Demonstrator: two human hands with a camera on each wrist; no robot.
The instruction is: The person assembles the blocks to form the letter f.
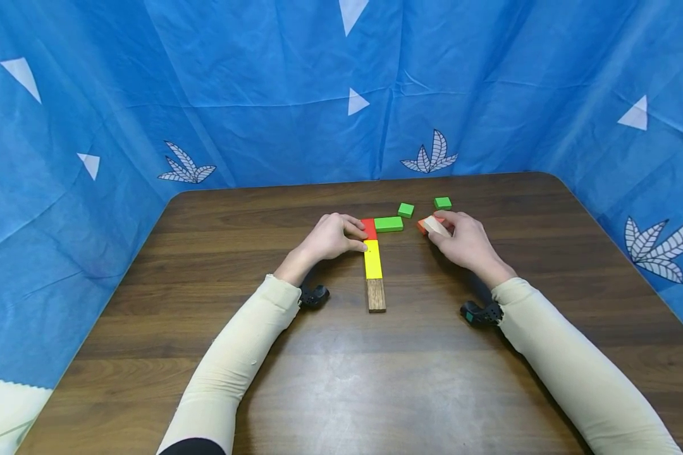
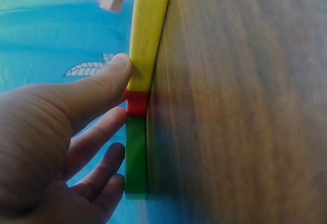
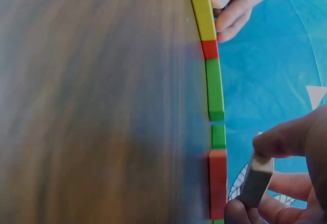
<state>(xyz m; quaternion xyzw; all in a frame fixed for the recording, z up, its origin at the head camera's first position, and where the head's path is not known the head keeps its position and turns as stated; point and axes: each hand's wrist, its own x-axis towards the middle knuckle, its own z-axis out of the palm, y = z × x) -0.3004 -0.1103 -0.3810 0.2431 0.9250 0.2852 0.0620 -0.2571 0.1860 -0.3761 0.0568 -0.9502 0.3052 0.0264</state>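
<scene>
In the head view my left hand touches a row of flat blocks, its thumb beside the yellow block and its fingers at the red block. The left wrist view has the thumb against the yellow side, near the red block, with the other fingers spread along the green block. My right hand pinches a pale wooden block between thumb and fingertips, above the table. Close under it lies an orange-red block, partly hidden by the hand in the head view.
A brown wooden block continues the row at its near end. The long green block adjoins the red one on the right. Two small green blocks lie farther back. Behind the table hangs a blue cloth.
</scene>
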